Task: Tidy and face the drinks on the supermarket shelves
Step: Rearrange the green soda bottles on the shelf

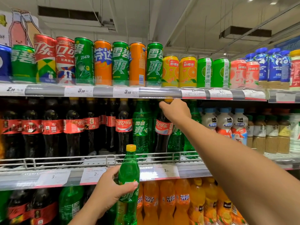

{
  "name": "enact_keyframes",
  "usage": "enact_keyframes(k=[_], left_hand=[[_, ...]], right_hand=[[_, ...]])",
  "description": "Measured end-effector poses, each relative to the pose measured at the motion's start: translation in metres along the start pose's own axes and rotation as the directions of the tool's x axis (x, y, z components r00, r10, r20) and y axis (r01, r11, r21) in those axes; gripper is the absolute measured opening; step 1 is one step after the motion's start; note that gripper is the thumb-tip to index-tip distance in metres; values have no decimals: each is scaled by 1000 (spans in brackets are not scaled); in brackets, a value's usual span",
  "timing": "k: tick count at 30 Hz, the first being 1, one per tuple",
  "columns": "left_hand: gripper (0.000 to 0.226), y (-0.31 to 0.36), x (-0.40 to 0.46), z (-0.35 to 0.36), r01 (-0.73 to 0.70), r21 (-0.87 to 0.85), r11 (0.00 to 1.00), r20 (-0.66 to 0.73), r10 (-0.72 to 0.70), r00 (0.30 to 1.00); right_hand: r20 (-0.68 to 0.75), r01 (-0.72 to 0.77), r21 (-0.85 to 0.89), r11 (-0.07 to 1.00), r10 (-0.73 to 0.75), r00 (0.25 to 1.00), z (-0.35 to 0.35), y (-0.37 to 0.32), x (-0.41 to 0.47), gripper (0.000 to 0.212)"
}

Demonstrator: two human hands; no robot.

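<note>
My left hand grips a green soda bottle with a yellow cap, held upright in front of the middle shelf's price rail. My right hand reaches up to the middle shelf and grips the neck of a dark cola bottle with a red label and yellow cap. That cola bottle stands among green soda bottles. To its left a row of cola bottles fills the middle shelf.
The top shelf carries tall cans in red, green, orange and yellow. Milky drink bottles stand right of the green sodas. Orange soda bottles fill the bottom shelf. A wire rail fronts the middle shelf.
</note>
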State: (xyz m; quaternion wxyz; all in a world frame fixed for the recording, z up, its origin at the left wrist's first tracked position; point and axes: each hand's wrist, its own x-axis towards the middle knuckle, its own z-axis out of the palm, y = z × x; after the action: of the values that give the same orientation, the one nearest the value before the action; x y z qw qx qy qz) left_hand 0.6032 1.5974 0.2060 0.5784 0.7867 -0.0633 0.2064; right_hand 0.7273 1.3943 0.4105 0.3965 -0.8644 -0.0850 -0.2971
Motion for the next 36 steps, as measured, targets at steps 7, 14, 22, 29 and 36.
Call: enact_keyframes(k=[7,14,22,29,36], left_hand=[[49,-4,2,1,-7,11,1000,-11,7,1000],[50,-5,3,3,5,30,1000,-17,-5,1000],[50,0,-1,2,4,25,1000,8,-5,1000],[52,2,-5,-5,-4,48,999,66,1,998],[52,-8,-26,-36,-43,91,995,-53,47,997]], right_hand=[[-60,-31,84,996,36,998,-2,9,2,39],[-138,51,218,975,-21,990,-8,26,-19,38],[-203,263,199,944,-223,953,-19,31,-55,44],[-311,440,112,891,-389,867,-63,-6,-66,41],[-265,589,221,777,-534,803,-56,-56,-97,40]])
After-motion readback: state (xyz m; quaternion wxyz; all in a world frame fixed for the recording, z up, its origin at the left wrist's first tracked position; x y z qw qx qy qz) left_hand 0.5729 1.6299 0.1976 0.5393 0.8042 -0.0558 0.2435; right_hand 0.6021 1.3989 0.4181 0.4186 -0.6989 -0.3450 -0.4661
